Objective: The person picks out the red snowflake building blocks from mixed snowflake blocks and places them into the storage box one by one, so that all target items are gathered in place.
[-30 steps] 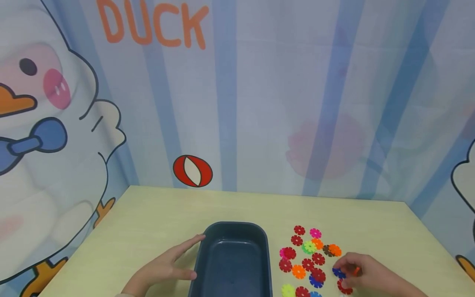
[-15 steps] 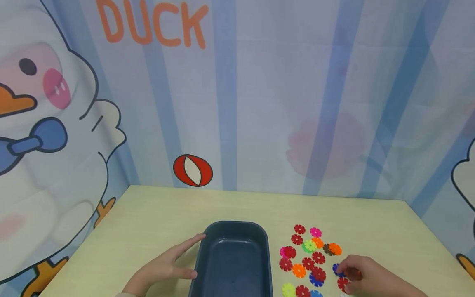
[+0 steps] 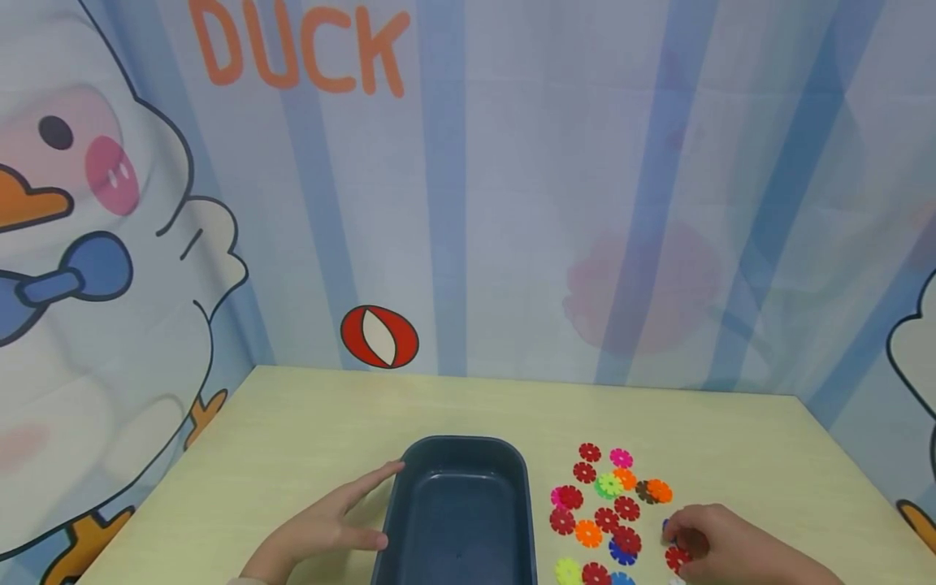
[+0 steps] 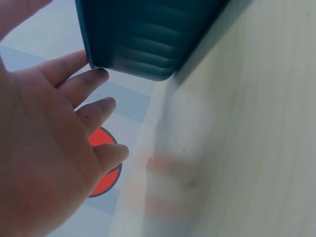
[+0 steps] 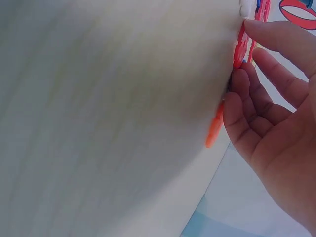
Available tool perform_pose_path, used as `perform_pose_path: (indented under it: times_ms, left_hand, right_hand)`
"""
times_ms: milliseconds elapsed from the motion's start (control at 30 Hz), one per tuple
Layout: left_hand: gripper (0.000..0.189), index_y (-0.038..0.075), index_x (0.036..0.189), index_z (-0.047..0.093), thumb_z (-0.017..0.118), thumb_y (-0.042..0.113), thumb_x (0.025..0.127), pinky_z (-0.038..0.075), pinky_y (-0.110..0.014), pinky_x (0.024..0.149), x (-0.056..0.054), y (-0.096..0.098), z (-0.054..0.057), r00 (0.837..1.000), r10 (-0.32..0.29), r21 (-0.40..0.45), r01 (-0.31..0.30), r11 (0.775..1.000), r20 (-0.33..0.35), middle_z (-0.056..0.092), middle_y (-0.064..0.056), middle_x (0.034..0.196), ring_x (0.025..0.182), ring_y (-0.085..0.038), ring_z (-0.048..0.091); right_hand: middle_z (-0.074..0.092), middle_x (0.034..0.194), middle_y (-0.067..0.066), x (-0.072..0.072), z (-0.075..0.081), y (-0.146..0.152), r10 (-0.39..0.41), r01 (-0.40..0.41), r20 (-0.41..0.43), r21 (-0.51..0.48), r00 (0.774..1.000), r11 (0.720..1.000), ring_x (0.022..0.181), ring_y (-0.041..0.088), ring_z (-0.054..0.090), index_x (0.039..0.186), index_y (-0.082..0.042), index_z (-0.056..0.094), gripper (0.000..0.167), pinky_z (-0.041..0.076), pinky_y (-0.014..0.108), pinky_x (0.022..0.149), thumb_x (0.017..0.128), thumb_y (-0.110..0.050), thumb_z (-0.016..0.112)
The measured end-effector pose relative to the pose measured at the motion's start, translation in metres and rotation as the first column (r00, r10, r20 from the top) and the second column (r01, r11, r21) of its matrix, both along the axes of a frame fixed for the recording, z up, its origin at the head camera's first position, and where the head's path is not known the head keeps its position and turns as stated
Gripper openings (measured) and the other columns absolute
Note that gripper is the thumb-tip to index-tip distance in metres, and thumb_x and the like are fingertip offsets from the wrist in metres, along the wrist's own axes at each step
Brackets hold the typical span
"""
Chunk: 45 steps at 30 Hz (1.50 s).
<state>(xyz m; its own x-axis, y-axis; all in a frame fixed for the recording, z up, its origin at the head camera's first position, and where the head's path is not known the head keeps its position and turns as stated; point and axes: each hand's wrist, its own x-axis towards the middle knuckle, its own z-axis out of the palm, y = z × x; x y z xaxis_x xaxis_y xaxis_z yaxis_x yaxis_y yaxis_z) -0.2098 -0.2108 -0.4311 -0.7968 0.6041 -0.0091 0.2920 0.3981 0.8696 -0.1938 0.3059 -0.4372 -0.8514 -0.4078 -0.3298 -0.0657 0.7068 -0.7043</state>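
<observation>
My left hand [image 3: 322, 524] rests at the left side of a dark blue rectangular tray [image 3: 529, 520], fingers spread and fingertips touching its rim. In the left wrist view the tray's ribbed outer wall [image 4: 153, 42] shows beside the fingertips. My right hand [image 3: 724, 540] is low over the right edge of a group of toothed plastic discs, its fingers curled down. A blue disc [image 3: 665, 526] peeks out at its fingertips, mostly hidden, and a red disc [image 3: 677, 558] lies by the thumb. I cannot tell whether the fingers grip a disc. In the right wrist view an orange disc [image 5: 215, 129] shows edge-on near the little finger.
Red, orange, pink, green and yellow discs lie between tray and right hand, among them an orange disc [image 3: 588, 534] and a yellow disc [image 3: 568, 571]. Some overlap. A pale table [image 3: 351, 406] bears everything; a printed duck curtain [image 3: 512, 203] hangs behind.
My right hand's fingers have shifted slightly and now cover more of the blue disc. The orange disc seen between its fingers earlier is hidden in the head view. My left hand and the tray stay put.
</observation>
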Motion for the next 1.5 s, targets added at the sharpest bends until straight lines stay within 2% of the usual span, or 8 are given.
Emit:
perform_pose_path:
  times_ms: [433, 667, 800, 1067, 1233, 1367, 1500]
  left_hand:
    - [0.076, 0.017, 0.153, 0.029, 0.069, 0.029, 0.089, 0.021, -0.073, 0.104, -0.001, -0.001, 0.0, 1.0, -0.015, 0.005, 0.016, 1.0, -0.02, 0.026, -0.016, 0.157, 0.142, -0.044, 0.019]
    - [0.076, 0.017, 0.153, 0.029, 0.069, 0.029, 0.089, 0.019, -0.073, 0.104, -0.001, 0.0, 0.0, 1.0, -0.018, 0.014, 0.018, 1.0, -0.008, 0.025, -0.016, 0.157, 0.142, -0.044, 0.019]
    - [0.076, 0.017, 0.152, 0.029, 0.069, 0.03, 0.088, 0.019, -0.074, 0.104, -0.001, 0.0, 0.0, 1.0, -0.013, 0.014, 0.013, 1.0, -0.004, 0.026, -0.016, 0.157, 0.142, -0.045, 0.019]
    - [0.076, 0.017, 0.152, 0.03, 0.069, 0.031, 0.088, 0.018, -0.074, 0.103, 0.0, 0.0, 0.0, 1.0, -0.005, 0.015, 0.005, 1.0, 0.013, 0.026, -0.016, 0.157, 0.143, -0.044, 0.019]
    - [0.077, 0.017, 0.152, 0.03, 0.069, 0.032, 0.088, 0.019, -0.074, 0.103, -0.001, 0.0, 0.0, 1.0, 0.003, 0.008, -0.003, 1.0, 0.01, 0.027, -0.016, 0.157, 0.142, -0.044, 0.019]
    - [0.077, 0.018, 0.152, 0.03, 0.069, 0.032, 0.088, 0.019, -0.074, 0.103, 0.0, 0.0, 0.0, 1.0, 0.008, 0.001, -0.008, 1.0, 0.012, 0.027, -0.016, 0.157, 0.142, -0.044, 0.02]
    - [0.077, 0.018, 0.152, 0.03, 0.069, 0.034, 0.088, 0.019, -0.075, 0.103, 0.0, 0.0, 0.0, 1.0, 0.013, 0.0, -0.013, 1.0, 0.024, 0.026, -0.016, 0.157, 0.142, -0.044, 0.02]
  right_hand:
    - [0.06, 0.086, 0.004, -0.001, 0.002, -0.011, -0.099, 0.097, 0.018, 0.075, 0.995, 0.992, 0.078, 0.022, 0.053, 0.097, -0.006, 0.066, 0.027, 0.054, 0.034, 0.068, 0.073, -0.005, 0.08]
    - [0.058, 0.091, 0.004, -0.003, 0.004, -0.005, 0.012, -0.011, -0.015, 0.031, 1.0, 0.999, 0.082, 0.023, 0.053, 0.096, -0.01, 0.066, 0.023, 0.054, 0.031, 0.067, 0.077, -0.009, 0.078]
    - [0.06, 0.089, 0.003, -0.006, 0.002, -0.004, 0.046, -0.045, -0.033, 0.017, 0.998, 0.999, 0.08, 0.022, 0.054, 0.095, -0.01, 0.066, 0.018, 0.052, 0.028, 0.067, 0.08, -0.011, 0.077]
    - [0.062, 0.084, 0.001, -0.012, 0.004, -0.002, 0.138, -0.141, -0.109, -0.021, 0.984, 0.99, 0.07, 0.01, 0.053, 0.092, -0.007, 0.065, 0.007, 0.049, 0.021, 0.066, 0.087, -0.003, 0.067]
    - [0.06, 0.082, 0.0, -0.015, 0.014, -0.008, 0.141, -0.15, -0.117, -0.073, 0.983, 0.986, 0.068, 0.009, 0.052, 0.094, -0.005, 0.064, 0.005, 0.048, 0.022, 0.062, 0.089, -0.005, 0.065]
    - [0.06, 0.08, -0.002, -0.019, 0.026, -0.017, 0.186, -0.209, -0.143, -0.174, 0.972, 0.962, 0.063, 0.008, 0.052, 0.099, 0.0, 0.063, 0.008, 0.049, 0.024, 0.056, 0.092, -0.005, 0.061]
    - [0.062, 0.08, -0.001, -0.023, 0.042, -0.033, 0.212, -0.243, -0.168, -0.192, 0.963, 0.951, 0.062, 0.011, 0.054, 0.1, 0.0, 0.063, 0.009, 0.051, 0.026, 0.057, 0.094, -0.005, 0.059]
